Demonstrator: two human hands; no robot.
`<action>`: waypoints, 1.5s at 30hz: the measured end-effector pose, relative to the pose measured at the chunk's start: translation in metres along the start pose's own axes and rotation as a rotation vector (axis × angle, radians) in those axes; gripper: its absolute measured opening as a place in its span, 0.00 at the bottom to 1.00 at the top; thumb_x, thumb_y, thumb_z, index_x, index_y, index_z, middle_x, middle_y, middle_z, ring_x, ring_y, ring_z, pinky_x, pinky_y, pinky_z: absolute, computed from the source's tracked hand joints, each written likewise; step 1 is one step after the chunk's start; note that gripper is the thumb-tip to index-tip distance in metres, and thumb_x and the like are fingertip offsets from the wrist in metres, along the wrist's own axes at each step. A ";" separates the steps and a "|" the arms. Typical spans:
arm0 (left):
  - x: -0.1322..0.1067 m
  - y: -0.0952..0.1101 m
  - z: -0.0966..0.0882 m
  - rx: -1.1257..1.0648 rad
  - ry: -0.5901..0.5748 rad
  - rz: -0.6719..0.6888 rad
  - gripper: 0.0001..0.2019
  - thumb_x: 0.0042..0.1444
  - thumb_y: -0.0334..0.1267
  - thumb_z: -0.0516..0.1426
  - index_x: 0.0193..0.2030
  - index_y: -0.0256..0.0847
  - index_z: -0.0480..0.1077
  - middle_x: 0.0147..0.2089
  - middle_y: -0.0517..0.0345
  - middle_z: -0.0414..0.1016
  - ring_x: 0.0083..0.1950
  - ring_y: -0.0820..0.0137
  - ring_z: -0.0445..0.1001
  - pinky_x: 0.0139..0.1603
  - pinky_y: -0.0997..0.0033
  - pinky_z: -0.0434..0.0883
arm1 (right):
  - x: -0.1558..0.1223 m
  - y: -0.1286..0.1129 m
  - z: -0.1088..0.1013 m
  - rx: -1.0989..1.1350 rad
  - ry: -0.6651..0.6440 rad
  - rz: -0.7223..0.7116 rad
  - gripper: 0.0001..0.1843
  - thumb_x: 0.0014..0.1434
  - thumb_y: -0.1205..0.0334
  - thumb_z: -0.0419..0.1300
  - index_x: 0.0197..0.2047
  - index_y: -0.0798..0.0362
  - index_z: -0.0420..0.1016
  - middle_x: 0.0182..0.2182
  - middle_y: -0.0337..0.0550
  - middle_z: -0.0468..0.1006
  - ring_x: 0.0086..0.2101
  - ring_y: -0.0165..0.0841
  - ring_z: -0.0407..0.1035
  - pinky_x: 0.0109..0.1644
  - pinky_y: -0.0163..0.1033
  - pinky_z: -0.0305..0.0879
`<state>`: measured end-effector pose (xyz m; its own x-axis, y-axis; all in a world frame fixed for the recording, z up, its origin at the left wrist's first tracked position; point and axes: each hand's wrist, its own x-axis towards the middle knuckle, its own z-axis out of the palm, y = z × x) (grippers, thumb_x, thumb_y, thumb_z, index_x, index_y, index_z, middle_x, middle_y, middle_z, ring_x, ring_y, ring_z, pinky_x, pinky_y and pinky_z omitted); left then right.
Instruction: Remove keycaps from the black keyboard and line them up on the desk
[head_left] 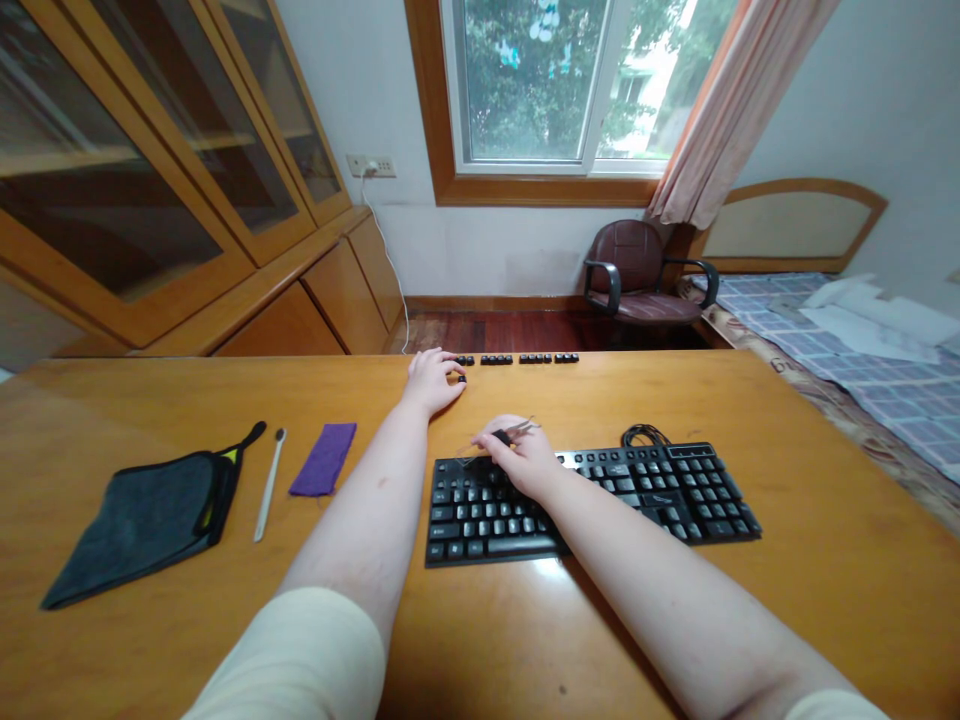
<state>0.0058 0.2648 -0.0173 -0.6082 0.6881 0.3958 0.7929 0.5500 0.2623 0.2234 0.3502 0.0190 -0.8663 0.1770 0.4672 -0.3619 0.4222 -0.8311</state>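
A black keyboard [517, 547] lies on the wooden desk, its function-key row partly bare at the left. Over its upper edge, my right hand [525, 462] is closed around a wire keycap puller [502, 437] with a black handle and thin metal prongs. My left hand [433, 382] rests near the desk's far edge, with thumb and forefinger pinched about a small black keycap [461, 379]. Just beyond it runs a row of black keycaps [496, 360], set out in small groups. The left end of that row is hidden behind my fingers.
Left of my arm lie a purple cloth [324, 460], a white toothbrush [270, 485] and a dark grey cloth [154, 510]. The keyboard's coiled cable [645, 435] sits behind it. A chair [634, 270] and a bed [847, 320] stand past the desk.
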 end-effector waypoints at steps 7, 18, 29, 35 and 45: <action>0.002 -0.002 0.002 0.022 0.006 -0.045 0.08 0.48 0.41 0.57 0.34 0.48 0.75 0.48 0.59 0.73 0.55 0.61 0.64 0.57 0.58 0.58 | 0.000 0.000 0.001 -0.003 0.014 -0.014 0.10 0.59 0.62 0.55 0.30 0.54 0.75 0.26 0.42 0.76 0.31 0.31 0.71 0.39 0.37 0.67; 0.006 -0.002 0.012 0.059 0.107 -0.156 0.07 0.49 0.40 0.57 0.35 0.48 0.75 0.47 0.56 0.71 0.54 0.58 0.63 0.57 0.56 0.57 | 0.000 0.002 0.000 -0.030 0.005 -0.018 0.11 0.59 0.61 0.55 0.30 0.54 0.75 0.27 0.42 0.77 0.31 0.31 0.71 0.40 0.36 0.67; 0.005 -0.003 0.010 0.084 0.108 -0.170 0.07 0.49 0.40 0.57 0.35 0.49 0.75 0.45 0.57 0.73 0.52 0.59 0.65 0.55 0.56 0.60 | 0.000 -0.001 -0.001 -0.025 -0.006 -0.005 0.11 0.60 0.61 0.55 0.31 0.54 0.75 0.27 0.43 0.77 0.32 0.32 0.71 0.40 0.38 0.68; 0.005 -0.004 0.010 0.066 0.097 -0.182 0.08 0.48 0.39 0.57 0.37 0.48 0.74 0.47 0.57 0.72 0.53 0.59 0.64 0.56 0.57 0.59 | 0.000 0.001 0.000 -0.014 -0.002 -0.006 0.11 0.60 0.61 0.55 0.30 0.54 0.75 0.27 0.42 0.77 0.31 0.31 0.71 0.39 0.37 0.68; 0.002 -0.005 0.005 0.056 0.132 -0.181 0.10 0.49 0.41 0.57 0.39 0.49 0.74 0.50 0.56 0.70 0.56 0.59 0.62 0.59 0.57 0.57 | 0.000 0.000 0.000 -0.013 0.000 -0.001 0.12 0.60 0.60 0.54 0.30 0.54 0.75 0.27 0.43 0.77 0.31 0.32 0.71 0.40 0.37 0.68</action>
<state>0.0008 0.2660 -0.0225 -0.7273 0.5100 0.4593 0.6657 0.6869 0.2915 0.2231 0.3501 0.0187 -0.8660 0.1768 0.4677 -0.3581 0.4336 -0.8269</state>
